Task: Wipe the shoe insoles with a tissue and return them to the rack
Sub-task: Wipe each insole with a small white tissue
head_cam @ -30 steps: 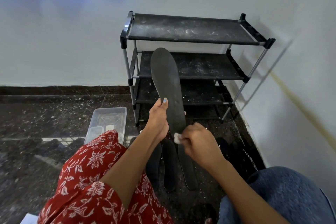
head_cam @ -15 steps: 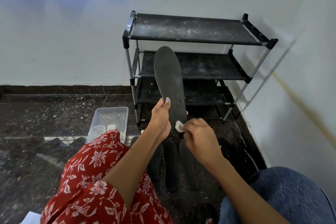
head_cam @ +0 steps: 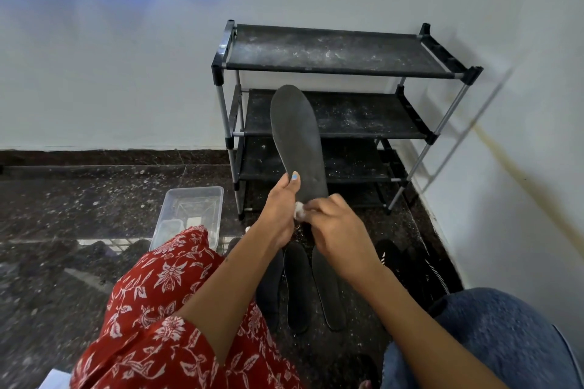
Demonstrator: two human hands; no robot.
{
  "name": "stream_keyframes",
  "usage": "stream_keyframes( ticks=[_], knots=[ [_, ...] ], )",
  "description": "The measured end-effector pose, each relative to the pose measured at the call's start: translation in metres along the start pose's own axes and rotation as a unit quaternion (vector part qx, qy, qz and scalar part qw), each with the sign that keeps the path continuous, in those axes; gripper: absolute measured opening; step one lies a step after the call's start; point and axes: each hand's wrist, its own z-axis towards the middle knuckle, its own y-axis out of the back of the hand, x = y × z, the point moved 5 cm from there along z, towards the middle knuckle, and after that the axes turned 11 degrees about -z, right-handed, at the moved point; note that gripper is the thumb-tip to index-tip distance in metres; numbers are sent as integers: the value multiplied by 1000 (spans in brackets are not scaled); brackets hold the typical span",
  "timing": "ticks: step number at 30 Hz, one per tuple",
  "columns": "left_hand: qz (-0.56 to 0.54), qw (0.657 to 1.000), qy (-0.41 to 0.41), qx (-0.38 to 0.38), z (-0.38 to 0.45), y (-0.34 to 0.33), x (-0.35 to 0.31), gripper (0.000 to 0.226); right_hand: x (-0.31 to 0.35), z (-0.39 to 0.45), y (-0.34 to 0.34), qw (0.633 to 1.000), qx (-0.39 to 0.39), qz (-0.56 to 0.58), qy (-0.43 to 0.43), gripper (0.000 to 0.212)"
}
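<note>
Insole [head_cam: 298,142] position: held upright in front of the rack [head_cam: 335,57], toe end uppermost, overlapping the rack's middle and lower shelves in view. Surface finish is dark grey and matte, with a rounded toe and a narrower heel section; the heel end is hidden behind the hands.

Left hand [head_cam: 279,215]: fingers curled round the left edge of the insole near its lower part, thumb laid along the face, gripping it.

Right hand [head_cam: 335,230]: fingers curled, pinching a small white tissue [head_cam: 299,211] against the lower part of the insole. The tissue is wadded and mostly covered by the fingers.

Three further insoles [head_cam: 297,287] lie flat on the floor [head_cam: 79,205] on the near side of the rack, below the hands, side by side and parallel, all dark.

Clear plastic container [head_cam: 189,215] stands on the floor just left of the rack's base.

Rack shelves are black and speckled with pale dust.
</note>
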Motion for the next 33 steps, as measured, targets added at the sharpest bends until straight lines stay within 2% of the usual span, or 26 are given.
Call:
stream_keyframes(
  ticks=[4, 6, 8, 10, 14, 16, 18, 20, 24, 26, 27, 28, 31, 33],
  knots=[
    [14, 1000, -2, -24, 3, 4, 0, 29, 13, -17, -16, 986, 119, -96, 65, 9],
    [23, 999, -14, -34, 4, 6, -1, 32, 10, -22, -15, 984, 140, -98, 45, 14],
    [25, 999, -28, -39, 5, 7, -5, 32, 2, -18, -3, 995, 80, -66, -7, 13],
    [26, 998, -38, -43, 6, 9, -8, 29, -4, -13, 13, 998, -7, 7, -66, 26],
    [4, 999, -25, -27, 6, 9, -6, 27, -9, -8, 36, 975, -144, 110, -131, 27],
    [-16, 999, -20, -22, 5, 8, -6, 28, -15, -8, 38, 964, -174, 127, -157, 28],
    [-35, 999, -17, -12, 4, 5, -6, 28, -19, -7, 31, 970, -145, 128, -150, 27],
    [-57, 998, -10, -1, 4, 2, -6, 29, -21, -8, 16, 982, -79, 118, -128, 21],
    [-84, 996, 8, 11, 3, 0, -7, 34, -14, -17, -7, 996, 76, 0, -55, 9],
    [-92, 996, 12, 14, 2, 1, -9, 32, -17, -19, -10, 987, 143, -22, -70, 11],
    [-98, 995, 15, 18, 1, 1, -10, 30, -20, -18, -7, 986, 141, -14, -91, 15],
    [-102, 994, 18, 24, 1, 0, -10, 30, -23, -15, -1, 987, 109, 2, -116, 17],
    [-103, 993, 36, 49, -2, -4, -5, 31, -34, -6, 28, 973, -80, 97, -196, 17],
    [-92, 992, 53, 71, -6, -9, 0, 32, -39, 0, 37, 954, -148, 148, -214, 18]
  ],
)
